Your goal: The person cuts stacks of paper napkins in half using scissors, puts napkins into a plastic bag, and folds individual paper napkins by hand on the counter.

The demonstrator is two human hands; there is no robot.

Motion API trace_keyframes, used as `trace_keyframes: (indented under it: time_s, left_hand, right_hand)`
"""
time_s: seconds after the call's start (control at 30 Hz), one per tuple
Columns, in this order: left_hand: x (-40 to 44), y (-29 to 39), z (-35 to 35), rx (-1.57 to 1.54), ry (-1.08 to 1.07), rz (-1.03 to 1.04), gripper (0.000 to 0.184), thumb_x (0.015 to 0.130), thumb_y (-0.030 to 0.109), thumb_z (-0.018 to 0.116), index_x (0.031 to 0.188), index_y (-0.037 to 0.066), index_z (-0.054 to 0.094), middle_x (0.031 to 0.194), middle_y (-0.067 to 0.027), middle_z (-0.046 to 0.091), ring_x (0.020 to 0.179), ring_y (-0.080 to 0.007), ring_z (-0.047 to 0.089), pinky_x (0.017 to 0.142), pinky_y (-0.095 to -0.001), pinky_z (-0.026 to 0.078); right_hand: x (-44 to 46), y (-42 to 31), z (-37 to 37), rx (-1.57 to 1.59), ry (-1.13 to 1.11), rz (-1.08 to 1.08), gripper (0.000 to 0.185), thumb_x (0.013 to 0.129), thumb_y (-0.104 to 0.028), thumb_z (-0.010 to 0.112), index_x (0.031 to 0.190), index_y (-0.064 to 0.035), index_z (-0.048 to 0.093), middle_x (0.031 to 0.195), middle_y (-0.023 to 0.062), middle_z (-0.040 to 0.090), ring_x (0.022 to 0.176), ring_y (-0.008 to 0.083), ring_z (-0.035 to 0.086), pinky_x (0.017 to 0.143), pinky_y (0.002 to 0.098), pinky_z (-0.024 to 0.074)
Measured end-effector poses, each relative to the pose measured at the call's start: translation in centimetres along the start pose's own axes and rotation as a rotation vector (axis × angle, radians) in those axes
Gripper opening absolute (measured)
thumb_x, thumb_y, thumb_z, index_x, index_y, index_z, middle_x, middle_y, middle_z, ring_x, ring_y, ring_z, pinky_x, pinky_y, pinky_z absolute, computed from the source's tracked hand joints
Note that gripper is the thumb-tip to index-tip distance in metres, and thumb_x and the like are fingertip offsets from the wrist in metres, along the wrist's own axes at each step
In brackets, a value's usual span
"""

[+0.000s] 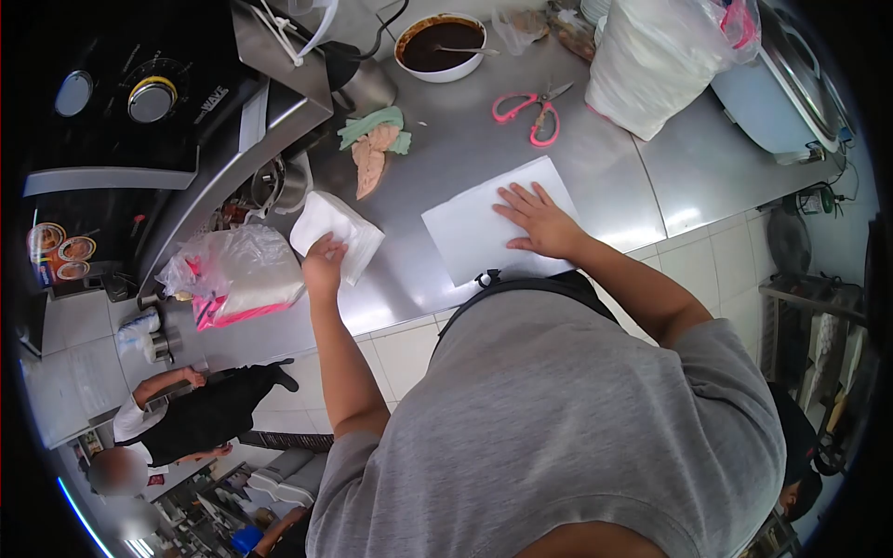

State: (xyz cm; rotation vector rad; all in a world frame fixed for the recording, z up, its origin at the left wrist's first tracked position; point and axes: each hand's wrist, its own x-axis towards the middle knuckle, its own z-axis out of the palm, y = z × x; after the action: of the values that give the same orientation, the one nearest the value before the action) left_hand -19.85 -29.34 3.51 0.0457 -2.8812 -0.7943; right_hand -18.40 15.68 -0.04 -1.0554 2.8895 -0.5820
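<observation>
My right hand (544, 223) lies flat with fingers spread on a white paper stack (465, 232) near the counter's front edge. To the left, my left hand (323, 267) has its fingers bent together at the edge of a second pile, white napkin-like paper sheets (358, 237); how many sheets it pinches is hidden. Beside that hand sits a clear plastic bag (246, 265) with white contents and a pink edge. Pink-handled scissors (535, 113) lie with blades apart beyond my right hand. A crumpled green and peach cloth (374, 144) rests behind the napkin pile.
On the steel counter (609, 177), a white bowl (474, 70) of dark sauce holds a spoon. A full white plastic bag (642, 74) and a lidded container (777, 102) stand at back right. A black appliance (121, 139) is at left. A person in a black apron (209, 418) stands lower left.
</observation>
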Motion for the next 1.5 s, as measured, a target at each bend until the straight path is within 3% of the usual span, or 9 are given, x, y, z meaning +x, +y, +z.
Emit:
trace_keyframes:
  time_s: [0.3,0.5,0.67,0.83,1.03,1.13,1.27,1.37,1.5]
  left_hand:
    - [1.3,0.5,-1.2,0.001,-0.05,-0.203,0.015,0.089,0.013,0.058,0.091,-0.001,0.065,0.098,-0.0124,0.069,0.085,-0.023,0.064,0.075,-0.0329,0.05]
    - [1.4,7.9,-2.5,-0.849,0.051,-0.388,0.018,0.097,0.017,0.05,0.098,0.003,0.061,0.081,-0.0021,0.061,0.073,-0.0138,0.057,0.067,-0.0286,0.047]
    - [0.5,18.9,-5.3,-1.322,-0.157,-0.481,0.024,0.098,0.02,0.047,0.108,0.001,0.059,0.097,-0.0084,0.065,0.087,-0.0181,0.062,0.077,-0.0316,0.05]
    - [0.1,17.1,-4.2,-2.093,-0.446,-0.581,0.033,0.096,0.013,0.038,0.118,-0.006,0.054,0.116,-0.0193,0.061,0.106,-0.0324,0.06,0.095,-0.0444,0.048]
    - [-1.5,14.6,0.1,-2.206,-0.494,-0.686,0.034,0.095,0.008,0.036,0.119,-0.008,0.053,0.116,-0.0209,0.06,0.106,-0.0333,0.059,0.096,-0.045,0.047]
    - [-1.6,13.9,1.2,-2.113,-0.531,-0.713,0.036,0.094,0.017,0.047,0.121,-0.006,0.052,0.115,-0.0204,0.061,0.106,-0.033,0.059,0.095,-0.0437,0.047]
    - [-1.1,15.6,0.2,-0.175,-0.089,0.047,0.07,0.075,0.031,0.076,0.132,0.003,0.047,0.128,-0.0211,0.053,0.119,-0.0324,0.052,0.103,-0.0434,0.037]
    - [-0.5,23.9,-4.7,-0.856,-0.304,0.284,0.076,0.069,0.023,0.078,0.135,0.006,0.045,0.134,-0.0189,0.048,0.122,-0.0311,0.049,0.11,-0.0448,0.026]
    - [0.0,27.5,-4.6,-0.482,-0.426,0.419,0.067,0.067,0.024,0.078,0.128,0.008,0.053,0.123,-0.0131,0.058,0.114,-0.0291,0.055,0.112,-0.0432,0.021]
  right_hand:
    - [-0.3,-0.6,0.0,0.019,0.012,-0.003,0.069,0.084,-0.047,0.061,0.14,-0.0123,0.041,0.148,0.0121,0.033,0.14,0.0303,0.024,0.114,0.0509,0.0173]
    - [2.8,-4.7,-4.7,0.325,0.147,0.124,0.069,0.079,-0.033,0.07,0.138,-0.0104,0.042,0.145,0.0158,0.036,0.138,0.0345,0.027,0.111,0.0481,0.0246]
    - [6.3,-8.1,-12.6,0.843,0.221,-0.029,0.081,0.071,-0.018,0.077,0.141,-0.0113,0.037,0.144,0.0164,0.037,0.135,0.0368,0.031,0.11,0.0433,0.0292]
    - [5.6,-7.0,-13.2,1.091,0.133,-0.049,0.094,0.067,-0.006,0.078,0.147,-0.0122,0.028,0.143,0.015,0.039,0.13,0.0287,0.04,0.106,0.0396,0.0337]
    - [5.1,-5.5,-8.9,1.553,0.033,0.341,0.072,0.072,-0.004,0.073,0.137,-0.0088,0.043,0.128,0.0108,0.054,0.115,0.0197,0.052,0.095,0.0317,0.0422]
    - [5.6,-4.9,-7.2,1.339,0.194,0.453,0.046,0.075,-0.002,0.067,0.119,-0.0057,0.057,0.112,0.0086,0.061,0.104,0.0207,0.057,0.088,0.0326,0.0453]
    - [4.8,-6.7,-12.7,0.317,0.37,-0.019,0.03,0.074,0.0,0.06,0.103,-0.0049,0.062,0.096,0.009,0.06,0.093,0.0254,0.058,0.081,0.037,0.047]
    - [5.2,-8.5,-15.4,0.138,0.211,-0.23,0.035,0.072,0.004,0.056,0.106,-0.0053,0.06,0.096,0.0091,0.059,0.089,0.0304,0.056,0.077,0.0391,0.0482]
    - [5.1,-9.8,-18.2,0.25,0.338,-0.24,0.039,0.072,0.006,0.054,0.108,-0.0064,0.061,0.093,0.0084,0.06,0.086,0.029,0.057,0.074,0.0378,0.0483]
